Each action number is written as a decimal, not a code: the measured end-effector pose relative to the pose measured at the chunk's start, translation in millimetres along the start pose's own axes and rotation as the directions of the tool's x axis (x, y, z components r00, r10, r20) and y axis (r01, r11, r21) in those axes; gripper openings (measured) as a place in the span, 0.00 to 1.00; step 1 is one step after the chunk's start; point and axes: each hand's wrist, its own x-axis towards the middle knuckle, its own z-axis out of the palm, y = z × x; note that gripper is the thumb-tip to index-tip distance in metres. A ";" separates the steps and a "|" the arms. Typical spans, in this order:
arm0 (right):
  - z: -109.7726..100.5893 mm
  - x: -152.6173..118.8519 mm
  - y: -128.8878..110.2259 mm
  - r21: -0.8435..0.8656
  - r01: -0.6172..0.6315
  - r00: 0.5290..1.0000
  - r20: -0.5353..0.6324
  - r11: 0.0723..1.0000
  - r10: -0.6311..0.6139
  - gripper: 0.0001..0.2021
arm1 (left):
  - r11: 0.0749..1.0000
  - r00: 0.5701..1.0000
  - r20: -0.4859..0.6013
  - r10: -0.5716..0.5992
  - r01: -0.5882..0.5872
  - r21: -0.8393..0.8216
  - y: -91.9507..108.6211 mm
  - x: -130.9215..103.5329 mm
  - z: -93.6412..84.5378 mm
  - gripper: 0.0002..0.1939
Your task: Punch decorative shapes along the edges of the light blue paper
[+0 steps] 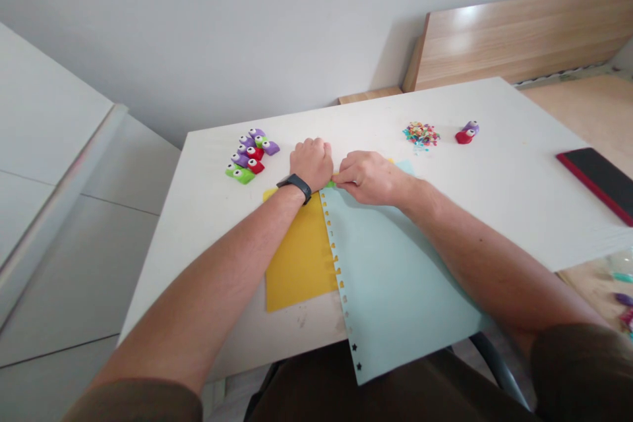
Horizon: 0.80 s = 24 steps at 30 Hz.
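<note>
A light blue sheet (pixel 400 277) with a row of star-shaped holes down its left edge lies over a yellow sheet (pixel 297 264); its lower corner hangs past the table's front edge. My left hand (pixel 311 161), with a dark band on the wrist, is curled into a fist at the top of the sheets. Right beside it, my right hand (pixel 366 175) pinches at the blue sheet's top left corner. A small green thing (pixel 331 184) shows between the hands, mostly hidden by them.
Several purple, red and green pieces with eyes (pixel 250 155) stand at the table's back left. Colourful paper bits (pixel 421 134) are piled at the back, left of a red and purple pair (pixel 467 133). A black and red case (pixel 598 178) lies at the right edge of the white table (pixel 509 158).
</note>
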 end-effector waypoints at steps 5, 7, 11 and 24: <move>0.9 0.5 -0.5 -0.025 0.012 1.000 -0.007 1.000 -0.012 0.16 | 1.000 1.000 -0.001 -0.003 0.003 -0.007 -0.6 0.0 0.2 0.21; 0.8 0.4 -1.0 -0.029 0.013 1.000 0.002 1.000 -0.013 0.16 | 1.000 1.000 -0.005 0.000 0.000 -0.014 -1.2 -0.1 0.7 0.21; -1.1 0.2 -3.1 -0.038 0.019 1.000 0.014 0.999 -0.018 0.16 | 0.999 1.000 -0.002 0.001 -0.001 -0.043 -2.1 -0.1 1.5 0.20; -6.4 6.2 -10.4 -0.148 0.066 0.995 0.087 0.987 -0.053 0.15 | 0.998 0.997 0.079 0.002 0.003 -0.060 -1.5 4.7 -4.8 0.19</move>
